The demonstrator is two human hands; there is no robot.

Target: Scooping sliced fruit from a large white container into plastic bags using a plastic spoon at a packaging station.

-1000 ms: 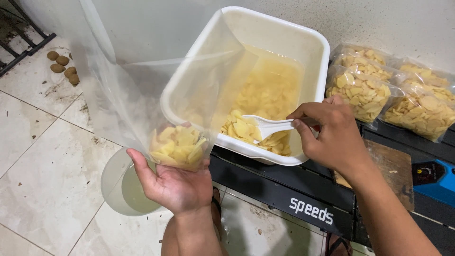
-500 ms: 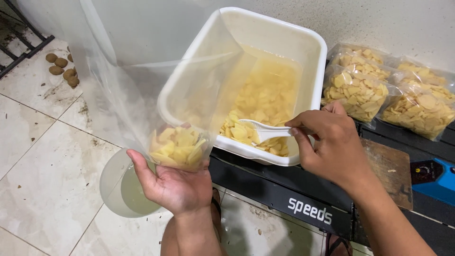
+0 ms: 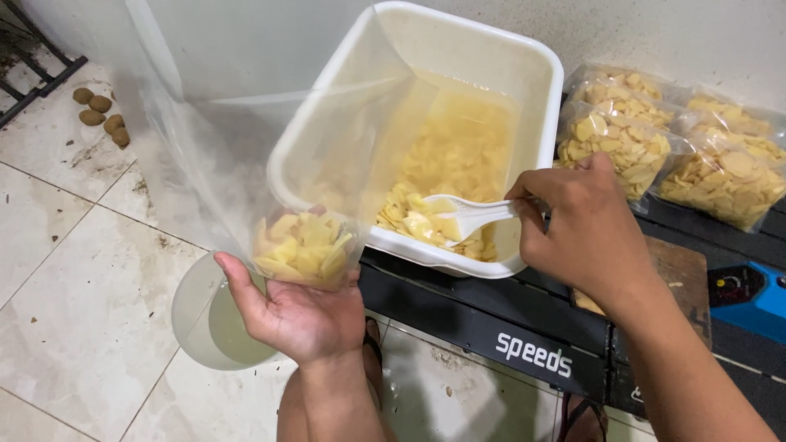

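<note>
My left hand (image 3: 295, 315) cups the bottom of a tall clear plastic bag (image 3: 246, 147); pale yellow slices (image 3: 304, 245) fill its lowest part. The bag's open side leans against a white rectangular tub (image 3: 524, 74) tilted toward me, holding cloudy water and more yellow slices (image 3: 450, 164). My right hand (image 3: 585, 229) grips a white plastic spoon (image 3: 458, 214), whose bowl rests among the slices near the tub's front rim.
Several sealed clear bags of slices (image 3: 630, 135) lie right of the tub. A black bench-like frame (image 3: 491, 327) carries the tub. A pale round bowl of liquid (image 3: 209, 327) sits on the tiled floor under my left hand. Small brown lumps (image 3: 100, 115) lie far left.
My right hand has shifted left and lowered the spoon into the slices at the tub's front. The left hand and bag have stayed put.
</note>
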